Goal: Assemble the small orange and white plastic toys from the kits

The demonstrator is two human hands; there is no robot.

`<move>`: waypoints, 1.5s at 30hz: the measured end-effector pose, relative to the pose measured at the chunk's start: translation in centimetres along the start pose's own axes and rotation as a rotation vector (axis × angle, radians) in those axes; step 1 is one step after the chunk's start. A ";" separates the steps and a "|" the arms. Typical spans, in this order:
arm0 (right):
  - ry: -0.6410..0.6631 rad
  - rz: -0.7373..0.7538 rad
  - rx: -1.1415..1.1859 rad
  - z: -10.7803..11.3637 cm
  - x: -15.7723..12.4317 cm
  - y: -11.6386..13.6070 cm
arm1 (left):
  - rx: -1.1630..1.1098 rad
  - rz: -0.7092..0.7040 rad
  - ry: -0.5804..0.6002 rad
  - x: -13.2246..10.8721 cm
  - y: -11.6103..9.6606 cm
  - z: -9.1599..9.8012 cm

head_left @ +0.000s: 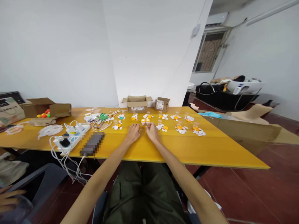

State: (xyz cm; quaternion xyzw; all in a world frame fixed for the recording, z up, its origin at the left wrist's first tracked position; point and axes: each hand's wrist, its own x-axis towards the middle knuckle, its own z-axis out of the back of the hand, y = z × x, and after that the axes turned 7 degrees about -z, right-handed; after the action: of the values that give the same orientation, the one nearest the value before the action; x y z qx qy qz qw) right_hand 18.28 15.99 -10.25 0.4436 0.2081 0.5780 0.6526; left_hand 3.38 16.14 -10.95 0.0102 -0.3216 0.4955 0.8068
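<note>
Both my arms reach forward over a yellow wooden table (187, 149). My left hand (133, 132) lies flat on the tabletop with its fingers stretched out. Close beside it, my right hand (152, 130) also lies flat, fingertips touching a small pile of white and orange plastic parts (145, 120). Neither hand holds anything. Several similar piles of white and orange parts (179, 128) sit in two rows across the table beyond my hands.
Two small open cardboard boxes (137, 104) stand at the table's far edge by the white wall. A power strip with white cables (70, 138) and a dark flat object (92, 144) lie left of my hands. More boxes (38, 107) sit far left. Another person's hand (9, 199) shows bottom left.
</note>
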 end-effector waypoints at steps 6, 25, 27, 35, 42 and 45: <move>0.140 0.048 -0.134 0.6 -1.2 1.0 | 0.116 0.037 -0.120 -1.0 3.0 3.3; 0.159 0.114 -0.272 0.5 -1.5 1.1 | 0.199 0.300 -0.075 0.2 7.1 6.2; 0.158 0.116 -0.266 0.5 -1.4 1.0 | 0.201 0.263 -0.065 0.2 7.5 6.2; 0.155 0.149 -0.263 0.3 -1.2 0.7 | 0.187 0.056 -0.044 -0.2 8.2 6.1; 0.161 0.136 -0.251 0.6 -1.5 1.1 | 0.096 -0.049 0.039 -1.1 7.2 6.1; 0.173 0.143 -0.275 0.8 -1.6 1.3 | 0.054 -0.109 0.066 -1.3 6.2 5.7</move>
State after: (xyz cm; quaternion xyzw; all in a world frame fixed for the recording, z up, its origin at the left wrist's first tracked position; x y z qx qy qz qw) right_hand 17.78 14.16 -9.14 0.3126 0.1504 0.6821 0.6438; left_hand -4.97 16.36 -9.00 0.0331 -0.2800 0.4593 0.8423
